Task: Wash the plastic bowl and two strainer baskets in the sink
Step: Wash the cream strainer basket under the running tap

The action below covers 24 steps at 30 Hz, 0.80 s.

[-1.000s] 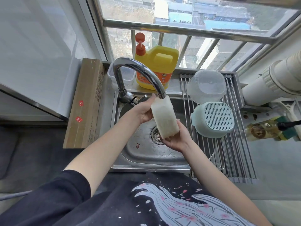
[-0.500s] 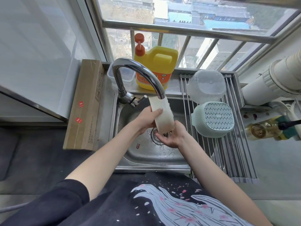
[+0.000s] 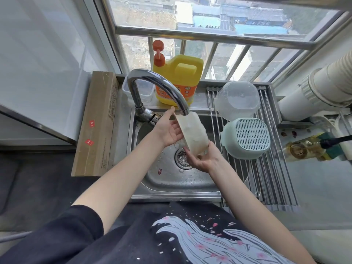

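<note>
A: What sits at the centre of the frame?
B: A whitish translucent strainer basket [image 3: 193, 135], tilted, its upper end right under the spout of the steel tap [image 3: 152, 86], over the sink [image 3: 171, 180].
A: And the hands?
B: The left hand [image 3: 169, 130] lies open with fingers spread flat against the basket's left side. The right hand [image 3: 202, 159] curls around its lower end, fingers closed on it from beneath.
A: Where are the other pieces?
B: On the roll-up rack [image 3: 266, 178] right of the sink. The clear plastic bowl [image 3: 237, 101] lies upside down toward the upper right; just below it, touching or nearly so, the pale green strainer basket [image 3: 247, 138] is also upside down, its slotted bottom facing up.
A: Anything behind the tap?
B: A yellow detergent jug [image 3: 179, 80] with an orange pump stands at the upper centre, a clear container [image 3: 139, 90] just left of it, and a cardboard box [image 3: 99, 122] lies along the sink's left edge.
</note>
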Tool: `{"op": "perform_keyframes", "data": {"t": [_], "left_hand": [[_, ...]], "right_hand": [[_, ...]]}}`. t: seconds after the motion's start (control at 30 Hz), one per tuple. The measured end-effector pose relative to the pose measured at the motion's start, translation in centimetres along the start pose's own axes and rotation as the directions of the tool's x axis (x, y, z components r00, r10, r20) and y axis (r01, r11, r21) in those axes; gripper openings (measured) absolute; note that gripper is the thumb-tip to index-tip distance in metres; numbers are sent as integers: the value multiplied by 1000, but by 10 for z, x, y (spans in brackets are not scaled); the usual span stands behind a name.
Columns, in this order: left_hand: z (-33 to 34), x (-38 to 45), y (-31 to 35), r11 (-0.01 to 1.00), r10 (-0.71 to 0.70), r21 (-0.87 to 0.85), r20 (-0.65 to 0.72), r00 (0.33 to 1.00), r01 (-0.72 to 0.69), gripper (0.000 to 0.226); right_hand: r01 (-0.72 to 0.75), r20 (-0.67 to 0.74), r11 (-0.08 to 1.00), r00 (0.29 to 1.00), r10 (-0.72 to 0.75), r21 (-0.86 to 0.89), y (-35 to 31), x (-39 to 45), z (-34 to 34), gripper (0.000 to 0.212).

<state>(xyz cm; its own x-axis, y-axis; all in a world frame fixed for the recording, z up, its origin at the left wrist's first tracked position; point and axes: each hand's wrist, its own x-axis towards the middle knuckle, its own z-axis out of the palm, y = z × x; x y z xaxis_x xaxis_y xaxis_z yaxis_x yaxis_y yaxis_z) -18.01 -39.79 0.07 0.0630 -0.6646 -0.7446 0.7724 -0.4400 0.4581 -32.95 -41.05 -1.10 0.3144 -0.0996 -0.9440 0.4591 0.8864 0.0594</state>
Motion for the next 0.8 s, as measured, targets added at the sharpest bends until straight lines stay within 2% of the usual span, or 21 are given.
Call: {"op": "perform_keyframes", "data": {"t": [0.07,0.13,0.27,0.33,0.47,0.57,0.6,0.8], "left_hand": [[0,-3,-5,978,2,210,48,999,-12,35],[-2,-4,-10,920,41,387,66,997,-64,19],[-9,1,-10,811,104,574,57,993,-118,16],[-8,1,-6,869,94,487,11,996,-87,20],[-4,8,4,957,79,288,-153,985,-32,19],[-5,13,10,986,39,169,-265,963,6,28],[-5,14,12,991,26,130,-289,957,12,28],[-11,17,18,1000,-2,12,-383,924,7,31]], "right_hand": [[-59,-30,995,998,61,83,2,-8,11,47],[-87,-18,991,996,89,98,4,-10,15,48],[-7,-13,989,1000,5,-149,5,-8,14,68],[15,-25,979,999,-20,-202,6,-11,11,72],[82,-78,982,992,-96,-168,7,-11,-3,68],[81,-18,988,996,-84,-134,3,-2,-17,84],[89,3,987,996,-90,-132,2,0,-20,83],[146,129,988,982,-140,-40,4,0,-15,42]]}}
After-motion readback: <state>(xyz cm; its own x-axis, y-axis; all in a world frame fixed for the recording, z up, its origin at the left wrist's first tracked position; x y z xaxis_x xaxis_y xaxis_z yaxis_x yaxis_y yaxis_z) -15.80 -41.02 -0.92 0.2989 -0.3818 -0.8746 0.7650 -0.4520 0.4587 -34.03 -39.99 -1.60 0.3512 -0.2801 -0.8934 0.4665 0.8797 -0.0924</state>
